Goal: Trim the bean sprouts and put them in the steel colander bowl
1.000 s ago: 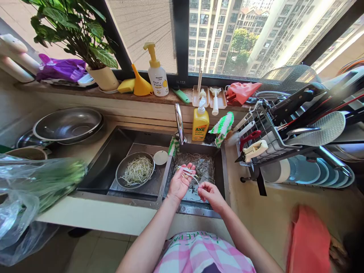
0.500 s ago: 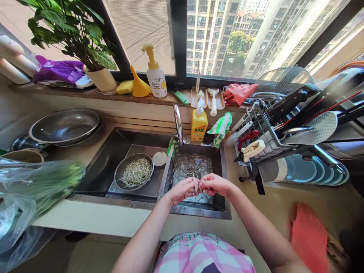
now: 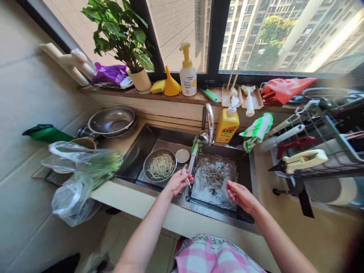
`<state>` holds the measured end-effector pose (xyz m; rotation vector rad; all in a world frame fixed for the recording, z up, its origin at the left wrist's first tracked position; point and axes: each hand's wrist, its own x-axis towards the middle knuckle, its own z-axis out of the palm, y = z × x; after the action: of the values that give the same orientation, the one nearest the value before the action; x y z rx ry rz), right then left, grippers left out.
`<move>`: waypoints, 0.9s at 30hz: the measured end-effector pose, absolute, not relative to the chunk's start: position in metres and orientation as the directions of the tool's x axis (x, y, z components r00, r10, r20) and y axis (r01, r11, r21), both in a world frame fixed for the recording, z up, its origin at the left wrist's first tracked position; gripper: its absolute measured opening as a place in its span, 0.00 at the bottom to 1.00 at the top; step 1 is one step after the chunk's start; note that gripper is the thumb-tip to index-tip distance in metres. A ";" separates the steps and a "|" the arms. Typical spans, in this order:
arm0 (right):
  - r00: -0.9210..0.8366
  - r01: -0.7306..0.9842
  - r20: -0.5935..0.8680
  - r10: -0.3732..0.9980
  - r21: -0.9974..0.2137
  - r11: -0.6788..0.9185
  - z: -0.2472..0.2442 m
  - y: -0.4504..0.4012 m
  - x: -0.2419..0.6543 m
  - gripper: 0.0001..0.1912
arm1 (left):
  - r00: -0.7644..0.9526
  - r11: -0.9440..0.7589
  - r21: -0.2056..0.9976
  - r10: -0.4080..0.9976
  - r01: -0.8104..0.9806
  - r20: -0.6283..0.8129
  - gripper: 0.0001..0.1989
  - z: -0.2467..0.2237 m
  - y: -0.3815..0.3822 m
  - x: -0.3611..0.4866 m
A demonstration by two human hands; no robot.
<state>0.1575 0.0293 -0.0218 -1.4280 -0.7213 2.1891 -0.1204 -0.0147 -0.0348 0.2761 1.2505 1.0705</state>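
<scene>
1. Separated since the earlier frame, the left hand (image 3: 178,182) and right hand (image 3: 240,196) are now held well apart, with the sink's divider between them.
2. At 9 o'clock from the divider, a blurred plastic bag of leafy greens (image 3: 85,163) is laid at the counter's edge.
3. A round steel bowl (image 3: 145,167) of pale bean sprouts (image 3: 160,166) is set in the left basin of the stainless sink (image 3: 182,206), just beside the left hand.
4. The left forearm is angled in from 7 o'clock; that hand is nearly closed, with a few thin sprouts (image 3: 186,178) pinched between thumb and fingers.
5. A tangled heap of thin brown sprout roots (image 3: 216,172) is spread in the right basin, at 11 o'clock from the right hand.
6. The right forearm is angled in from 5 o'clock; that hand is open, its fingers loosely curled, with nothing held, above the wet basin floor.
</scene>
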 end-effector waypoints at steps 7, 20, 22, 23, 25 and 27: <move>-0.228 -0.233 -0.757 0.612 -0.568 -0.790 -0.041 -0.015 0.170 0.13 | -0.447 0.653 0.684 0.530 -0.326 -0.720 0.10 -0.076 0.002 -0.273; -0.090 -0.178 -0.762 0.642 -0.622 -0.763 -0.063 -0.037 0.159 0.16 | -0.472 0.757 0.587 0.422 -0.286 -0.774 0.17 -0.116 0.040 -0.321; -0.097 -0.101 -0.746 0.659 -0.651 -0.752 -0.068 -0.031 0.157 0.16 | -0.472 0.739 0.595 0.421 -0.316 -0.775 0.17 -0.110 0.035 -0.322; -0.104 -0.063 -0.737 0.668 -0.665 -0.744 -0.071 -0.028 0.157 0.16 | -0.468 0.729 0.599 0.425 -0.331 -0.775 0.16 -0.106 0.031 -0.323; -0.140 0.005 -0.718 0.681 -0.689 -0.725 -0.077 -0.021 0.155 0.17 | -0.450 0.706 0.610 0.441 -0.360 -0.776 0.15 -0.094 0.024 -0.321; -0.194 0.094 -0.693 0.694 -0.718 -0.690 -0.085 -0.013 0.152 0.17 | -0.411 0.685 0.617 0.471 -0.387 -0.780 0.16 -0.079 0.016 -0.311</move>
<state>0.1517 -0.0134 -0.0847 -1.6567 -0.9155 1.9382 -0.3112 0.0164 -0.0789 0.0675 1.7599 0.9401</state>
